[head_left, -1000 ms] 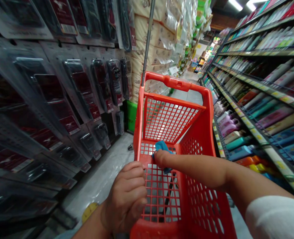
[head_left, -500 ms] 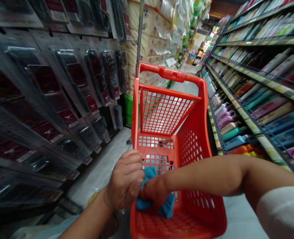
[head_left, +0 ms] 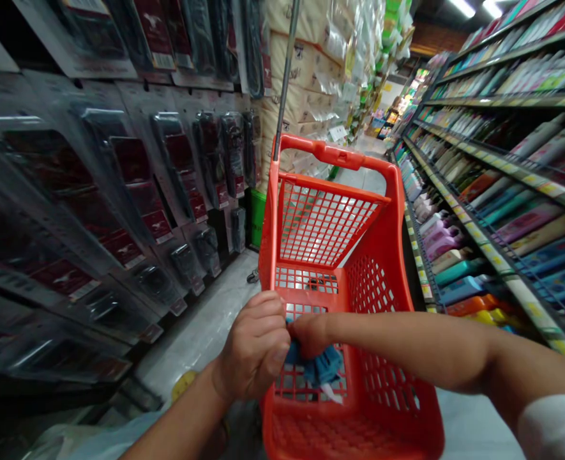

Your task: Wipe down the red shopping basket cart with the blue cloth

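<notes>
Ahead of me stands a red plastic shopping cart with grid-patterned walls and floor. My left hand is closed around its left rim. Reaching in from the right, my right hand is inside the cart, closed on a blue cloth against the inner left side. Its fingertips are partly hidden behind my left hand. The cloth hangs bunched below the hand, with a small white tag at its lower end.
Packaged goods on hooks line the left side. Stacked cream packs and a green crate stand beyond. Shelves of bottles run along the right. A thin metal pole rises from the cart's far left corner.
My right hand has moved up and farther along the cart's inner left side, carrying the blue cloth. A white tag now shows. The left hand keeps its hold on the rim.
</notes>
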A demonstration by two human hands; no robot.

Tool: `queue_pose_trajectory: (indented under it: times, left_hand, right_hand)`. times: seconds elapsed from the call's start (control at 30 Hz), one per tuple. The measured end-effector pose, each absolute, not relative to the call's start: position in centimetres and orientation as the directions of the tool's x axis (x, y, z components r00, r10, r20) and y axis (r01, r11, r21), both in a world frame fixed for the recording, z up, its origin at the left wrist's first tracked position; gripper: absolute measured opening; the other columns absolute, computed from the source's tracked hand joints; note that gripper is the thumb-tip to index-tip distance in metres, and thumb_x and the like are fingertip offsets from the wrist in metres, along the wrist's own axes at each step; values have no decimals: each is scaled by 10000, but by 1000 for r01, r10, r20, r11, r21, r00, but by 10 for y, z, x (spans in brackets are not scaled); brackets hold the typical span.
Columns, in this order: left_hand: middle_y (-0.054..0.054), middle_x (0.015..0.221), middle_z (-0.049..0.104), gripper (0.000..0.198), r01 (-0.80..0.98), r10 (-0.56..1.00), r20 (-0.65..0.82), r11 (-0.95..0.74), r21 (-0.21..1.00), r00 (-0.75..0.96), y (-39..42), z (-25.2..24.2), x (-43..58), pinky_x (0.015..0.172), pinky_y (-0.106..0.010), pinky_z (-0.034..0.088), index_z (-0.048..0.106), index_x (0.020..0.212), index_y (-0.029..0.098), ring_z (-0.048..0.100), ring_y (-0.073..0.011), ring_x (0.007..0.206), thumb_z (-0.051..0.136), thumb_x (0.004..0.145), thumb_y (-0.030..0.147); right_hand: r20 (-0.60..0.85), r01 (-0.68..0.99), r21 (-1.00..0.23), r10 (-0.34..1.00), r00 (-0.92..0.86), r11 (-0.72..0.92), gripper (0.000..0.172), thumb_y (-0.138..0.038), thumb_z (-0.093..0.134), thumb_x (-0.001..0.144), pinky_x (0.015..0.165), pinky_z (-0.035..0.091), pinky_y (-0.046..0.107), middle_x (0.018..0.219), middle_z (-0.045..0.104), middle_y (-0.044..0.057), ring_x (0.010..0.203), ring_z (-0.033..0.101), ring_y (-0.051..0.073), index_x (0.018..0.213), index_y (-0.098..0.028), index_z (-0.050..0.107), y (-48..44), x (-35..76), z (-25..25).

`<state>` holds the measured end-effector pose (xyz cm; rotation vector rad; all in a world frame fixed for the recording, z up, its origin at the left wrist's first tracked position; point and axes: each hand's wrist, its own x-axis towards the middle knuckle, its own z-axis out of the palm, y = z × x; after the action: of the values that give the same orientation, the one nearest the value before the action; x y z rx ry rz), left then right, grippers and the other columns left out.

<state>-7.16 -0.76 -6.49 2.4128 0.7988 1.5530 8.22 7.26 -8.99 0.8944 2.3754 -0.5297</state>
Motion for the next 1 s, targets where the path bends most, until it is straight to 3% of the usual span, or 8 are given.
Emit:
queue_pose_trajectory:
  times: [0.1, 0.2, 0.33, 0.43, 0.57, 0.73, 0.9, 1.0]
  left_hand:
    - [-10, 615, 539, 377, 349, 537, 788, -831, 433, 300, -13, -63, -72, 892, -419, 479, 513, 672, 199, 523, -158, 668, 322, 996, 232]
    - [3, 587, 537, 323, 352, 561, 785, -814, 463, 264, -17, -60, -69, 841, -384, 477, 503, 643, 194, 512, -142, 638, 433, 958, 184]
    - [19, 519, 452, 381, 319, 590, 781, -795, 516, 207, -20, -59, -63, 721, -347, 419, 399, 574, 192, 446, -128, 587, 442, 952, 205]
    - [16, 503, 446, 395, 289, 606, 775, -786, 547, 179, -19, -62, -60, 721, -362, 387, 388, 571, 189, 446, -128, 584, 402, 963, 230]
    - [27, 492, 403, 402, 297, 600, 782, -787, 540, 168, -19, -65, -60, 717, -358, 365, 345, 564, 188, 406, -121, 565, 411, 957, 245]
    - [24, 476, 377, 399, 349, 620, 766, -765, 542, 169, -24, -66, -58, 720, -355, 370, 288, 565, 193, 394, -127, 562, 381, 951, 238]
    - [33, 474, 308, 390, 342, 622, 765, -765, 546, 168, -27, -64, -56, 723, -349, 374, 231, 574, 196, 340, -127, 549, 371, 933, 251]
    - [40, 480, 313, 379, 306, 610, 776, -779, 548, 160, -26, -65, -57, 726, -350, 363, 251, 575, 193, 344, -120, 550, 400, 921, 232]
  right_hand:
    - [-448, 808, -112, 697, -560, 578, 329, -249, 568, 846, 676, 512, 310, 1038, 735, 106, 860, 694, 236, 1161, -174, 628, 107, 85, -49]
    - [-28, 810, -338, 856, -517, 478, 261, -198, 466, 838, 708, 480, 299, 980, 688, 64, 837, 635, 199, 1082, -194, 558, 111, 89, -10]
    - [306, 515, -509, 705, -640, 689, 217, -187, 492, 821, 790, 466, 295, 958, 620, 27, 860, 571, 175, 1029, -222, 538, 87, 80, 9]
    - [298, 517, -451, 669, -681, 728, 193, -313, 506, 920, 844, 471, 327, 1038, 608, 61, 915, 567, 197, 1076, -218, 570, 108, 55, 10]
    - [416, 643, -513, 820, -393, 568, 240, -334, 452, 968, 970, 452, 374, 1118, 590, 117, 1085, 554, 239, 1119, -177, 554, 156, 20, 8]
    - [491, 420, -676, 795, -355, 605, 206, -357, 474, 946, 982, 456, 349, 1097, 577, 96, 1054, 564, 212, 1071, -195, 502, 134, 24, -21]
    - [162, 235, -951, 972, -167, 199, 199, -343, 522, 922, 879, 487, 294, 995, 609, 33, 929, 587, 173, 1065, -215, 473, 157, 24, -40]
    - [27, 141, -988, 977, -212, 58, 241, -422, 510, 946, 710, 503, 257, 873, 617, 0, 794, 592, 155, 1066, -214, 509, 177, 8, -59]
